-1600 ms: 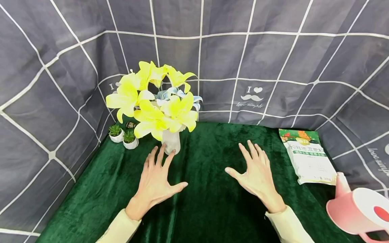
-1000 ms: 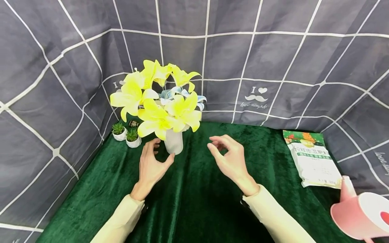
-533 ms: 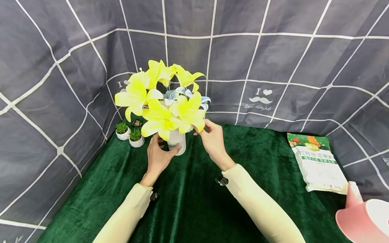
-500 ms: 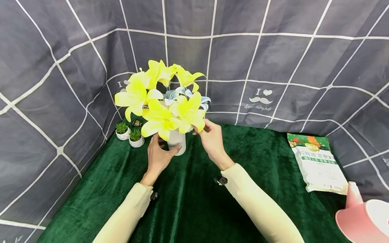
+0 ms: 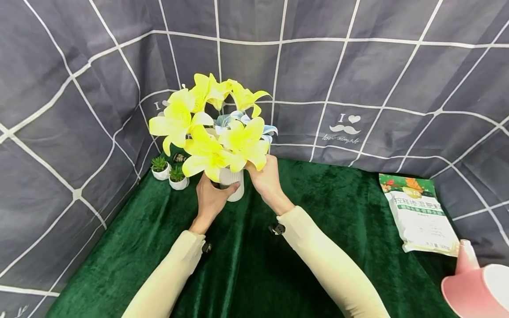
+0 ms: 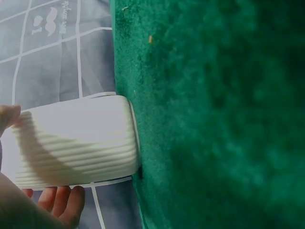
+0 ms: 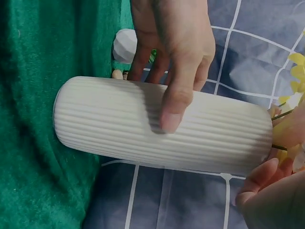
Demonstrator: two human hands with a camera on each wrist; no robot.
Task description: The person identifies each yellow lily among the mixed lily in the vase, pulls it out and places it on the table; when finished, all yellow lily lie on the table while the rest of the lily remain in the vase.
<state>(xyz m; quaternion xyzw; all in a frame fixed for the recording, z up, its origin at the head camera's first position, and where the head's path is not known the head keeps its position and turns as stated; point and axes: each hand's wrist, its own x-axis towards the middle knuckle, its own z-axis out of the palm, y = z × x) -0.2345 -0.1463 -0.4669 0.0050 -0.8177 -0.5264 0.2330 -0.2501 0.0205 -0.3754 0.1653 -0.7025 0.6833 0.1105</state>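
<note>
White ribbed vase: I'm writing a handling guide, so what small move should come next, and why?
I'd probably lift the white ribbed vase slightly, keeping it upright: the left hand grips its body, the right hand curls near its mouth, and its base appears to meet the green velvet cloth. The yellow lilies spread wide above, so a level lift seems safer.

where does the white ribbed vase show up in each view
Head: white ribbed vase just left of centre, below the yellow flowers.
Left wrist: sideways in the left half, slightly below mid-height.
Right wrist: sideways across the middle.
Shared landmark: green cloth, at the vase's base in all three.
</note>
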